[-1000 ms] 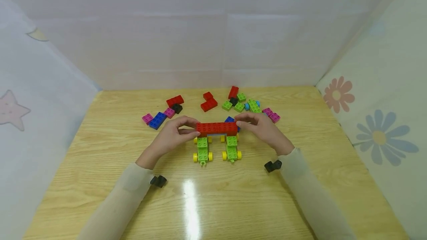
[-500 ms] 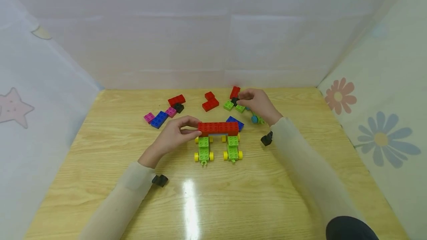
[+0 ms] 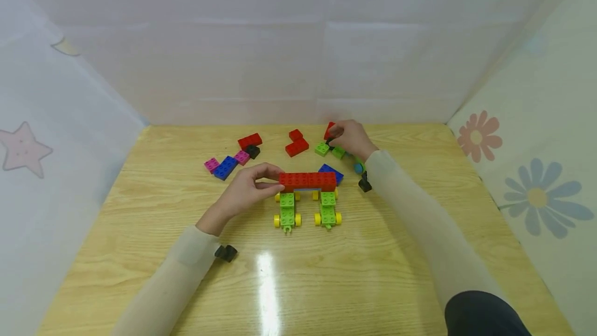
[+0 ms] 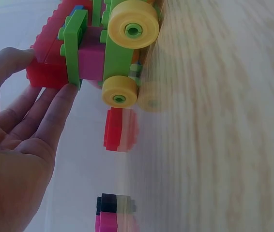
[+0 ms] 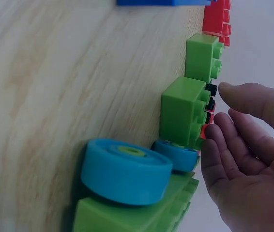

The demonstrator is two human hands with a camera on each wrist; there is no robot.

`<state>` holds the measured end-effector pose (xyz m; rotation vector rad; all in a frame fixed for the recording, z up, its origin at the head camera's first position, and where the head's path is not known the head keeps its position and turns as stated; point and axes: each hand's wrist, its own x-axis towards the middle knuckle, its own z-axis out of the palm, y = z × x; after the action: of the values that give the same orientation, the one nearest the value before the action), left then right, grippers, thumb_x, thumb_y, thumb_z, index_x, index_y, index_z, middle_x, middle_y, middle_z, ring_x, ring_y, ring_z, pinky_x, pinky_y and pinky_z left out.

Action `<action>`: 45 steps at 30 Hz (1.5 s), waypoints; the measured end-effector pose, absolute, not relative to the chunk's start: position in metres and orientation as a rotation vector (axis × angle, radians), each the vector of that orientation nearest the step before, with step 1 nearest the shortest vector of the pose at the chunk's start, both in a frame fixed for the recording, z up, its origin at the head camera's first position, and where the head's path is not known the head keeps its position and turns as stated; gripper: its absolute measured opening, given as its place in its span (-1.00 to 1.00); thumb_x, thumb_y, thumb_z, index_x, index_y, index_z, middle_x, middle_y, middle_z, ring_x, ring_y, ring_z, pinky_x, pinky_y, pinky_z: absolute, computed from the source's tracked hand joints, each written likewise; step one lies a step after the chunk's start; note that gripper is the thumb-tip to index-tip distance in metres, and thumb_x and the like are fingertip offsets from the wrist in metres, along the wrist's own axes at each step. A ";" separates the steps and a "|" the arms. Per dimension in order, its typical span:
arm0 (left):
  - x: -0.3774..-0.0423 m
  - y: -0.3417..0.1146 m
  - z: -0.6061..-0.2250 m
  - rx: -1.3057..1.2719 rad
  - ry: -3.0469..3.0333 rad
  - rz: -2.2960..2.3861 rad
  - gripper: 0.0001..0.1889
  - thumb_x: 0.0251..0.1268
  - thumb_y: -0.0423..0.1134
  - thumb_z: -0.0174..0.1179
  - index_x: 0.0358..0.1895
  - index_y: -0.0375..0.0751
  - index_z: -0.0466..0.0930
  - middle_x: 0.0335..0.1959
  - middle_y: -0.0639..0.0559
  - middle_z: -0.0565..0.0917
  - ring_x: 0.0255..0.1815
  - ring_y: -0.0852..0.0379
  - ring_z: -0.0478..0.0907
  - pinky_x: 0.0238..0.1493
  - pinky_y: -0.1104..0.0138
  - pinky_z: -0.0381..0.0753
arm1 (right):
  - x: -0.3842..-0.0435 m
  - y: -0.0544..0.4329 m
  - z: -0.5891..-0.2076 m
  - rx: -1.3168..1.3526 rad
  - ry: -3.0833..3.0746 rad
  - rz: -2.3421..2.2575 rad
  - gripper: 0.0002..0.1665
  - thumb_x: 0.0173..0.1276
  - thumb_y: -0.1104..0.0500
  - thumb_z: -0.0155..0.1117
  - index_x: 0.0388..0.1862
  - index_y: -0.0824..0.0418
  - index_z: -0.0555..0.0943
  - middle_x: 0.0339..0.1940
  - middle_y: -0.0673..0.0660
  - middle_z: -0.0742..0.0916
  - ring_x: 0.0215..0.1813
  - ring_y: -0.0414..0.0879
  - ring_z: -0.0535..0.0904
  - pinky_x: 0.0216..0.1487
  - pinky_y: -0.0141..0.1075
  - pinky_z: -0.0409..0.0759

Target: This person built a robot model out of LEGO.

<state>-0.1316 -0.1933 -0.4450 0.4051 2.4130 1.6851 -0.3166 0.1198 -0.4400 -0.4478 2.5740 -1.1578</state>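
Evidently, the red beam (image 3: 308, 180), two studded bricks end to end, lies across the far parts of two green cars (image 3: 287, 210), its long axis running left to right before the person. Both cars point at right angles to it, hooked ends towards the person, on yellow wheels (image 3: 298, 220) that stand on the desk (image 3: 350, 274). At the beam's left end, the left hand (image 3: 244, 191) has its grip on that end, thumb on one face and fingers against another. The left wrist view adds what the head view hides: a magenta brick (image 4: 92, 59) sandwiched between green pieces under the beam, and one fingertip reaching the green piece next to the red.

Beyond the beam and to its right is the right hand (image 3: 352, 139), beside green bricks (image 5: 180, 111) and a black brick (image 5: 211, 90). Only the right wrist view shows its grip properly: moderately wide, thumb apart from the bent fingers; whether a finger touches a brick I cannot tell. That view also shows a large blue wheel (image 5: 127, 171) on another green piece, largely covered by hand and sleeve in the head view.

Just behind the beam's right end lies a blue brick (image 3: 331, 174); straight beyond its middle are two red bricks (image 3: 297, 147).
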 end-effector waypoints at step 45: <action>-0.136 -0.189 -0.444 0.413 2.390 1.687 -0.65 0.55 -0.29 0.47 0.29 -0.19 0.73 0.31 -0.18 0.75 0.37 -0.28 0.73 0.14 0.33 0.86 | -0.306 0.129 -0.423 -0.403 2.661 -1.057 -0.48 0.59 0.16 0.46 0.44 0.30 0.70 0.36 0.28 0.79 0.36 0.19 0.71 0.42 0.10 0.72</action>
<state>-0.1357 -0.1891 -0.4439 0.4130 2.3898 1.6871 -0.3063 0.1292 -0.4226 -0.4025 2.6608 -1.0575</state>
